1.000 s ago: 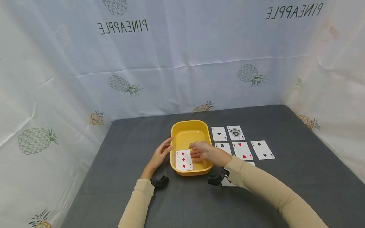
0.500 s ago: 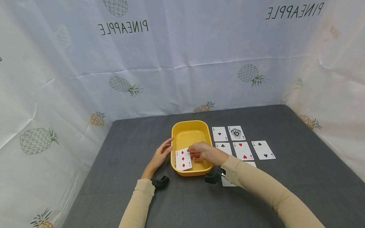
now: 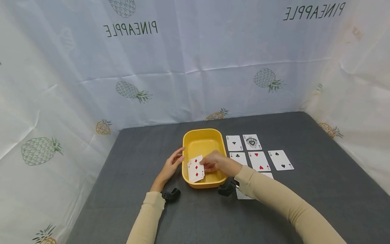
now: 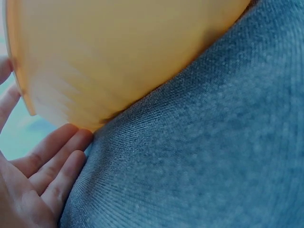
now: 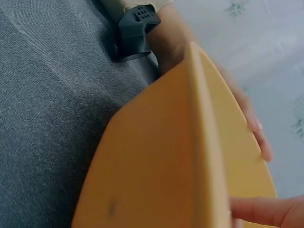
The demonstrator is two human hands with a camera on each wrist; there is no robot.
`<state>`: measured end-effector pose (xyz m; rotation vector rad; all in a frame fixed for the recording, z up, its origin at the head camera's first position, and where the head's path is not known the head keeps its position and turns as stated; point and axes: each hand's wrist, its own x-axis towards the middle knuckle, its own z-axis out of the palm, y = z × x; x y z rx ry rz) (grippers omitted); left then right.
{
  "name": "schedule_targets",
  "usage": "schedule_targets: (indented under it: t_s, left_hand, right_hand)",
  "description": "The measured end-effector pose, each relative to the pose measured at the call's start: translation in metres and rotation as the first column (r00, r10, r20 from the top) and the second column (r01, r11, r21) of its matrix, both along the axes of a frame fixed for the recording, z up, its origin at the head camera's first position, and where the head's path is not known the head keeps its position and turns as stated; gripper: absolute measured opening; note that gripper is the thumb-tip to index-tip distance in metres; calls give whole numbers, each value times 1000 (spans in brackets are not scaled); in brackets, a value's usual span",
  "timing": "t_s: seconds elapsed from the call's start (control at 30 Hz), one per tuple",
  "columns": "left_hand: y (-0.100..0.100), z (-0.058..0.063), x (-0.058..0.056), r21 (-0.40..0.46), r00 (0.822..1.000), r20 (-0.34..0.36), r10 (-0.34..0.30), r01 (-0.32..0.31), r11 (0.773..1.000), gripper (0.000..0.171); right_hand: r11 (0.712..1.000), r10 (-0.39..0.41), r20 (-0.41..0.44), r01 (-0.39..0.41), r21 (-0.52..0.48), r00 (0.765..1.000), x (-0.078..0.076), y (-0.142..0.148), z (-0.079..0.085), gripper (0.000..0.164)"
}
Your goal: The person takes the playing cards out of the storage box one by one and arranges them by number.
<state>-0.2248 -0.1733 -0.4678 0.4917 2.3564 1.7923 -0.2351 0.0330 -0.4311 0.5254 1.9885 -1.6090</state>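
Observation:
In the head view a yellow plastic tray (image 3: 186, 140) stands on the dark grey tabletop. My right hand (image 3: 214, 161) reaches into it and pinches the right edge of a three of diamonds playing card (image 3: 196, 168). The edge of another white card shows behind that one, at its left. My left hand (image 3: 171, 165) rests at the tray's left side. In the left wrist view its straight fingers (image 4: 50, 164) touch the outer wall low down, with other fingertips at the rim. The right wrist view shows mostly the tray's outer wall (image 5: 142, 156), which hides the cards.
Right of the tray, face-up cards lie in rows: an ace of clubs (image 3: 234, 143), an ace of spades (image 3: 252, 142), a two of clubs (image 3: 237, 156), a two of hearts (image 3: 259, 161) and a two of spades (image 3: 280, 160). My right forearm partly covers more cards.
My right hand has moved slightly left and taken hold of the three of diamonds. The card has tilted and risen a little, exposing another card's edge. The left hand has stayed still.

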Motion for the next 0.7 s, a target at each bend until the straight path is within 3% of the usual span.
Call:
schedule_targets:
  t_s: [0.07,0.33,0.5,0.7]
  left_hand:
    - [0,2,1,5,1000,0,10,-10,1000,48]
    - [-3,-24,-15,-31,999,15,37,-37,999,48]
    - [-4,-27,-16,-16,999,22,34,-34,999,48]
    - [-5,-26,-15,-18,1000,-2,31,-31,999,47]
  right_hand:
    - [1000,-2,6,2,-6,1000,-1,1,2,25]
    - [1000,1,17,-1,-22,1000,4,8,13,33]
    - [999,51,-4,-51,-16,999,12,17,25,37]
    - [988,53,-34,-57,-144,998,13,27,32,35]
